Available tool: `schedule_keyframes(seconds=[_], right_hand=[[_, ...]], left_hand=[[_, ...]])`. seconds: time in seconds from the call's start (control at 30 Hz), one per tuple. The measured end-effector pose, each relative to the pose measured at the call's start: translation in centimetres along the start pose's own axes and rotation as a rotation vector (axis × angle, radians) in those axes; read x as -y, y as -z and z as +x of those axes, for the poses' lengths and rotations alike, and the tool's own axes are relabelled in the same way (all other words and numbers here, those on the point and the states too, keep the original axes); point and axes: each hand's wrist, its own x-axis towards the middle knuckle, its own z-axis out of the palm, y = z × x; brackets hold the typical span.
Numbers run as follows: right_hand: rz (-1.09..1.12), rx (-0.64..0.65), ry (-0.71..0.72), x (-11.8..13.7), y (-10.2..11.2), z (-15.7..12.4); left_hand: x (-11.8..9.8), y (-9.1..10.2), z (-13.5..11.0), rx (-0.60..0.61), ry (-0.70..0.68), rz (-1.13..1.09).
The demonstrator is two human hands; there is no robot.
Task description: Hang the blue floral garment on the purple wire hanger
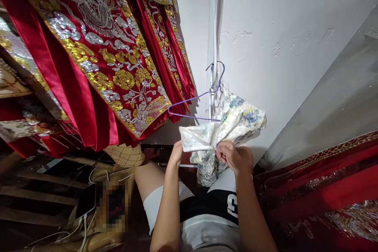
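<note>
A white floral garment [233, 124] with blue and yellow print hangs bunched on a purple wire hanger [193, 100] in front of me. My left hand [176, 152] grips the garment's lower left edge, fingers mostly hidden behind the cloth. My right hand [232, 155] is closed in a pinch on the gathered fabric near the middle. The hanger's hook [218, 71] points up by the white wall.
Red robes [97, 59] with gold and silver embroidery hang at the left. More red embroidered cloth [325, 189] lies at the right. A white wall [280, 47] and a vertical white pipe [215, 27] stand ahead. A phone with cables [86, 201] lies low left.
</note>
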Motion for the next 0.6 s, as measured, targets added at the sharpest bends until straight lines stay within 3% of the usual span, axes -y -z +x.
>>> schedule_keyframes(seconds=[0.1, 0.17, 0.33, 0.47, 0.6], right_hand=[[-0.162, 0.304, -0.181, -0.5, 0.2, -0.4], [-0.229, 0.392, -0.24, -1.1, 0.0, -0.3], [-0.087, 0.092, -0.162, -2.6, -0.6, 0.6], [0.023, -0.015, -0.183, -2.5, -1.0, 0.8], [0.18, -0.099, -0.14, -1.7, -1.6, 0.6]], left_hand=[[-0.5, -0.2, -1.1, 0.085, 0.029, 0.068], [-1.4, -0.7, -1.9, 0.137, 0.002, 0.075], [-2.6, -4.2, -4.8, 0.362, -0.271, 0.043], [-2.5, -7.6, -7.8, 0.537, -0.39, 0.344], [-3.0, -9.2, -9.6, 0.598, -0.567, 0.636]])
